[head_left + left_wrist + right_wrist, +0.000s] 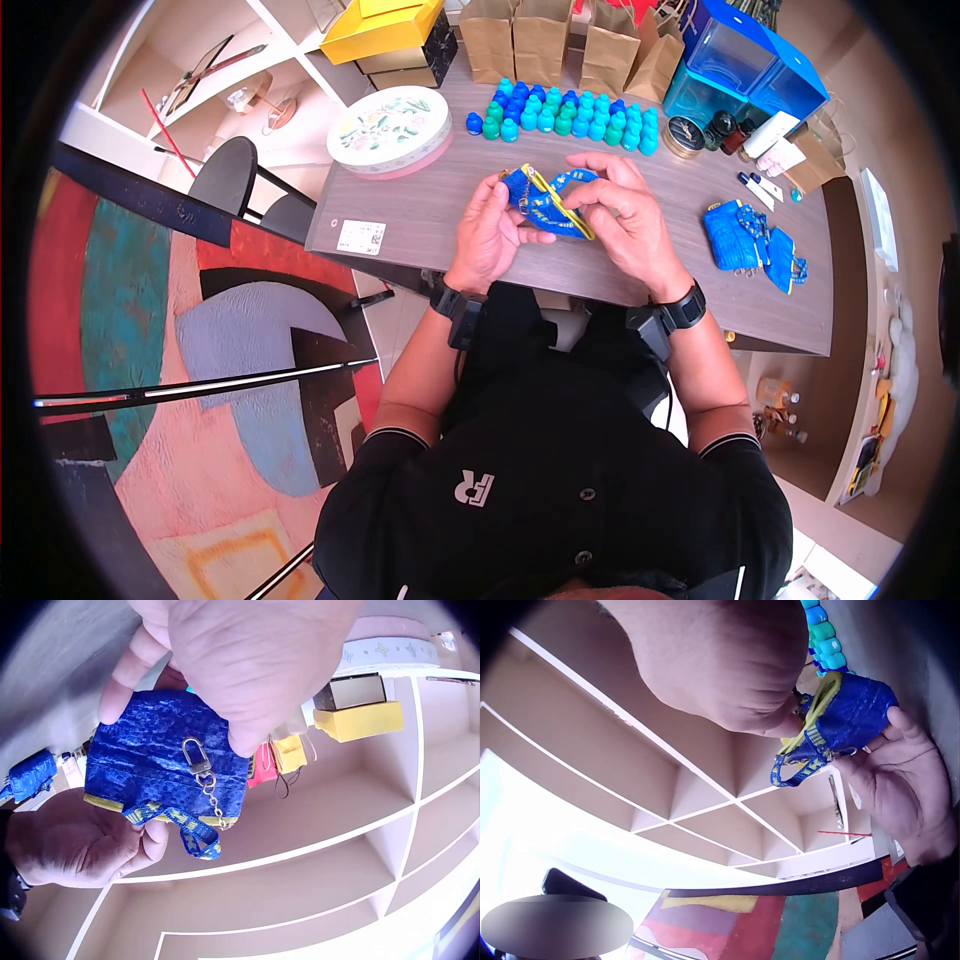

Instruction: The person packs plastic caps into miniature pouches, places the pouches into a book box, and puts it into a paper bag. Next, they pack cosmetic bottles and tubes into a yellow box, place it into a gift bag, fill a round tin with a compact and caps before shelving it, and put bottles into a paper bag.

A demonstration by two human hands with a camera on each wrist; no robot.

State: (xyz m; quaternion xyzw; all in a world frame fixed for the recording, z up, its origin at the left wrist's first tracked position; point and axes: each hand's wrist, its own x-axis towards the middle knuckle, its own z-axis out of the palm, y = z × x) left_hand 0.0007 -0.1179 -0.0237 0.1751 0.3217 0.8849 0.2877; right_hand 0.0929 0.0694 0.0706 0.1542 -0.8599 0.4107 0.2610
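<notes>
A small blue bag point(530, 205) with yellow trim is held between both hands above the table's front part. The left hand point(488, 232) grips its left side, thumb on the near face, as the left wrist view also shows. At the yellow-edged mouth is the right hand point(630, 222), its fingers bent at the rim; their tips are partly hidden. A metal clasp point(196, 757) and short chain hang on the bag's face, beside a patterned blue strap point(180, 825). In the right wrist view the bag point(855, 712) has its mouth towards the right hand point(724, 667).
Rows of blue and green small bottles point(565, 115) stand behind the hands. A round floral box point(390, 130) is at left, paper bags point(545, 45) at the back. More blue bags point(735, 238) lie at right, near white pens point(757, 190). A label card point(361, 237) lies front left.
</notes>
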